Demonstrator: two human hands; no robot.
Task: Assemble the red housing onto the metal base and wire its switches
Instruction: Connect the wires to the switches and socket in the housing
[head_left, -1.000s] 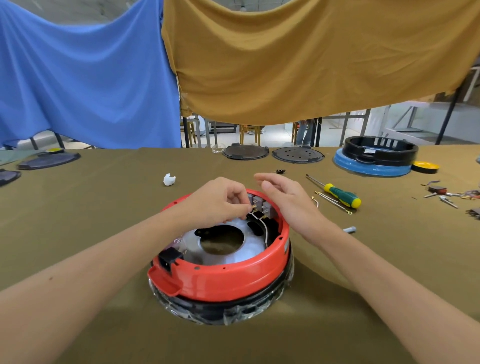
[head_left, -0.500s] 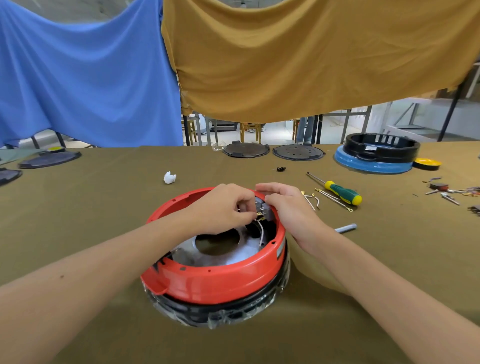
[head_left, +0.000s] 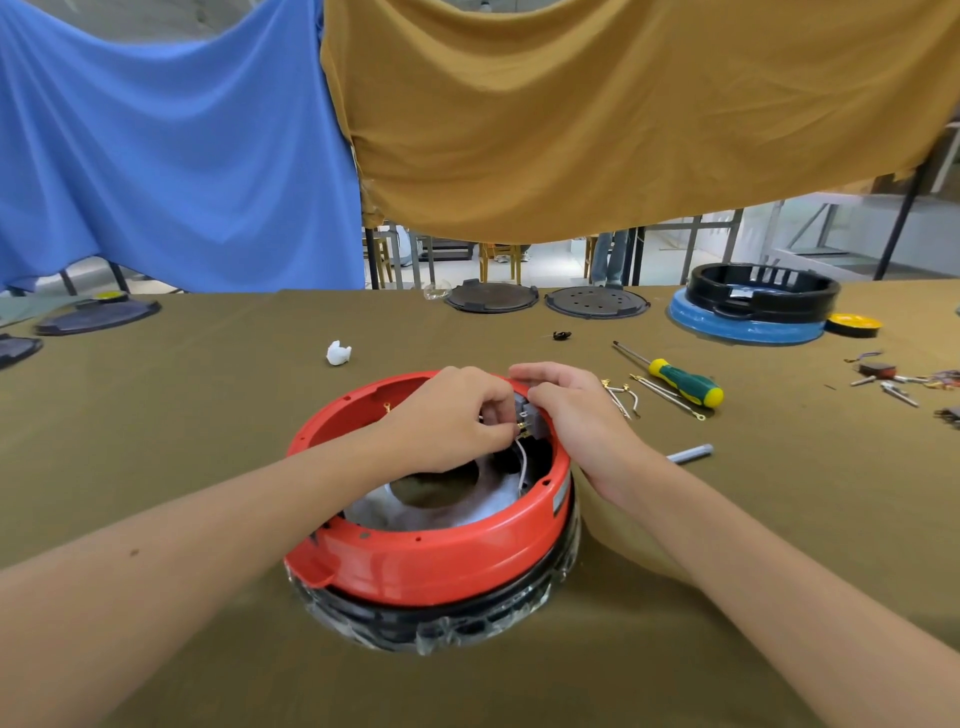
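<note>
While one red housing (head_left: 441, 556) sits centred, left hand (head_left: 447, 421) pinches one white wire (head_left: 521, 457); right hand (head_left: 576, 410) grips its rim.

My head view is bright and evenly lit; daylight enters beneath the hung cloths (head_left: 571, 130). Shadows on the table (head_left: 208, 415) are soft. Wide-angle distortion bows the edges. Focus is sharp centrally, with no glare.

Both my forearms reach in from below, bare, converging ahead of me. My left hand (head_left: 451, 415): fingers curled, grip pinched tight at the fingertips (head_left: 506, 423). My right hand (head_left: 574, 410) sits just right of that grip, knuckles up, fingers curled down, thumb tucked in toward the left fingertips. Hands nearly touching.
</note>
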